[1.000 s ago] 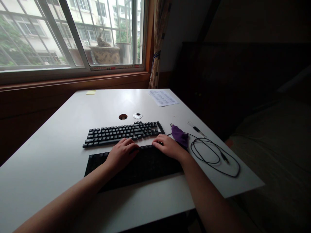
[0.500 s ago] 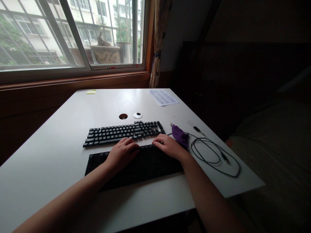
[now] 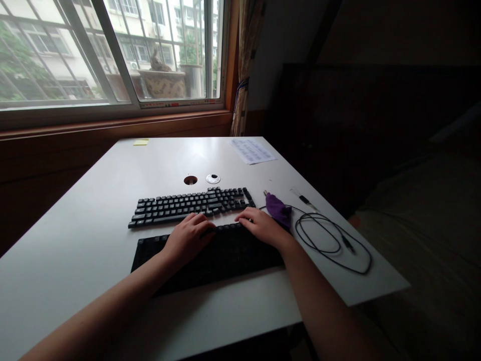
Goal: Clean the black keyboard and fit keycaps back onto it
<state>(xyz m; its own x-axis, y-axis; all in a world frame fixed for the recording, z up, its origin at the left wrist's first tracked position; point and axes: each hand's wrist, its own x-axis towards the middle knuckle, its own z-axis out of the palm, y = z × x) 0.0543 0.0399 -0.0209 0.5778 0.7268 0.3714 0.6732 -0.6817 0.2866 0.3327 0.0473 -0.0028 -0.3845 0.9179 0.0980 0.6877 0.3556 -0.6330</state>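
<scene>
A black keyboard base [image 3: 225, 265], mostly stripped of keycaps, lies near the desk's front edge. Some keycaps [image 3: 150, 239] sit along its far row. My left hand [image 3: 191, 234] rests on the base's far edge, fingers curled together over the row and closed on the keyboard. To the right, my right hand [image 3: 259, 223] bends over the same row, its fingers closed at a keycap that they largely hide. Just beyond both hands, loose black keycaps [image 3: 176, 206] are laid out on the desk in keyboard order.
Right of the hands lie a purple cloth [image 3: 277, 208], a keycap puller with wire loops [image 3: 303, 199] and a coiled black cable [image 3: 319, 250]. Printed paper [image 3: 253, 151] and a yellow sticky note [image 3: 141, 142] lie at the back. The white desk [image 3: 86, 210] has a round hole [image 3: 190, 180] and its cover [image 3: 213, 179].
My right hand's fingers have shifted slightly at the far row, and the dark keycap that showed between them is now more hidden. My left hand stays in place.
</scene>
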